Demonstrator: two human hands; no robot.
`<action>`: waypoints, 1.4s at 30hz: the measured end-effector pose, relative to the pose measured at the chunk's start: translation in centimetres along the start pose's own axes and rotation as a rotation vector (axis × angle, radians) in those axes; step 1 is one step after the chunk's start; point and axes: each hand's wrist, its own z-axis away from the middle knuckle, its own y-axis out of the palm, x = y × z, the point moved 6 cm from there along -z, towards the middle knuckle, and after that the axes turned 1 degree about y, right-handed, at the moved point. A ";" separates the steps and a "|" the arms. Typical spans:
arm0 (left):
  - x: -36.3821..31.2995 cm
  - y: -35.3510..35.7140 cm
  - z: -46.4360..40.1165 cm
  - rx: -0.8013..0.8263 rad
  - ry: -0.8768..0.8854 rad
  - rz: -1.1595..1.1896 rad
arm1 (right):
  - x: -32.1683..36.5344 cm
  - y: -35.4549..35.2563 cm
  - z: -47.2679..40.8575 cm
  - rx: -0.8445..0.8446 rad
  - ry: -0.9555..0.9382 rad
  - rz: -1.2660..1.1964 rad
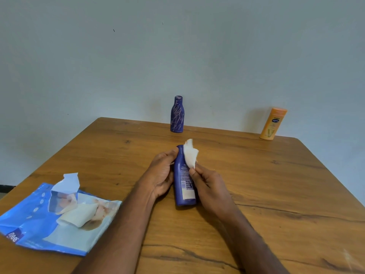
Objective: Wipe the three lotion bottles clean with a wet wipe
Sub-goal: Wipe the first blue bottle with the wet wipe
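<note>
Gripping the blue lotion bottle point(183, 182) between both hands, the left hand point(162, 173) curls round its side while the right hand point(207, 184) pinches a wet wipe point(190, 155) against its neck. On the wooden table point(276, 184) an open wipes pack point(49, 218) has one wipe protruding.

- Table point(276, 184): wooden top, warm brown, dark grain lines and a few knots; far edge runs close along the wall.
- Wall point(177, 46): plain, pale grey-blue, a few small dark specks high up, faint smudges low down near the table's far edge.
- Strip of dark skirting point(7, 187) at lower left, seen past the table's left edge; a sliver of floor below it, too small to tell more.
</note>
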 end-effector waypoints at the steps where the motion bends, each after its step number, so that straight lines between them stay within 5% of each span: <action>1: 0.1 0.3 0.1 0.014 -0.002 -0.011 | 0.0 0.0 0.0 -0.034 0.021 -0.002; 4: 0.5 0.7 0.1 0.035 -0.009 -0.035 | 1.2 0.4 0.5 0.008 -0.070 0.133; 10: -0.3 -1.7 0.0 -0.194 -0.092 0.107 | 2.6 2.3 1.6 0.422 -0.227 0.325; 19: -0.4 -1.0 -0.1 -0.188 0.048 0.031 | 0.5 -0.1 0.1 0.025 -0.054 0.172; 23: 0.0 0.1 0.4 -0.135 0.039 -0.059 | 2.2 1.0 0.5 0.152 -0.107 0.213; 29: -1.0 -2.8 -0.1 -0.373 -0.024 0.089 | 1.9 1.7 1.2 0.411 -0.244 0.291; 35: -1.4 -3.1 -0.2 -0.352 0.107 0.229 | 0.0 -0.6 -0.3 0.195 -0.101 0.165; 42: 0.5 0.2 0.0 -0.199 0.037 0.137 | 0.5 -0.8 -0.7 0.064 -0.083 0.043</action>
